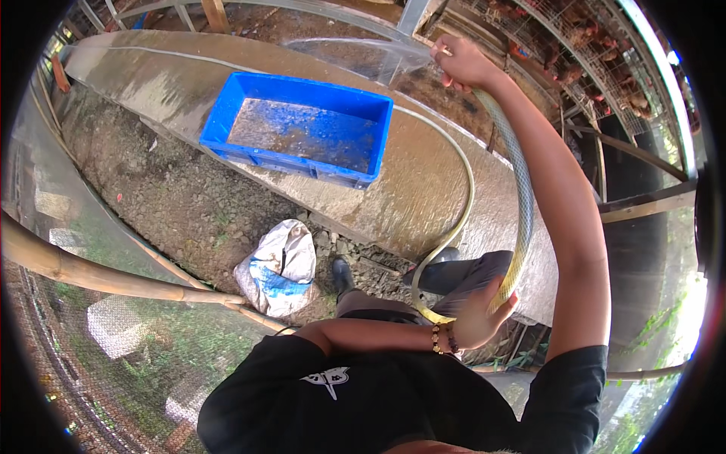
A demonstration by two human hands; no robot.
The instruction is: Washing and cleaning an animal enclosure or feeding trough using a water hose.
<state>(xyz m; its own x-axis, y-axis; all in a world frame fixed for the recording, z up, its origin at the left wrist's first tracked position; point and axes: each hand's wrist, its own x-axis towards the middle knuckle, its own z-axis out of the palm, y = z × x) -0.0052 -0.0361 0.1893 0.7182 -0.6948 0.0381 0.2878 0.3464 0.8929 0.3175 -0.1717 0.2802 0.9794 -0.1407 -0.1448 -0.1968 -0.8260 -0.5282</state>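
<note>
My right hand [462,63], raised at the top right, grips the end of a braided plastic hose [519,164], and a spray of water [385,55] fans out from it to the left. Lower down, my left hand [482,318] holds the same hose near my waist, its thumb apart from the blurred fingers. From there the hose loops over the wet concrete walkway and passes behind a blue plastic crate [295,85]. The open crate stands on the walkway with dirt and wet residue on its floor.
A white and blue woven sack [281,272] sits on the stony soil beside my boot [342,275]. Wire cages with brown hens [573,74] line the upper right. A bamboo pole [113,278] and mesh netting [142,335] run along the left. Metal posts stand beyond the concrete walkway [420,187].
</note>
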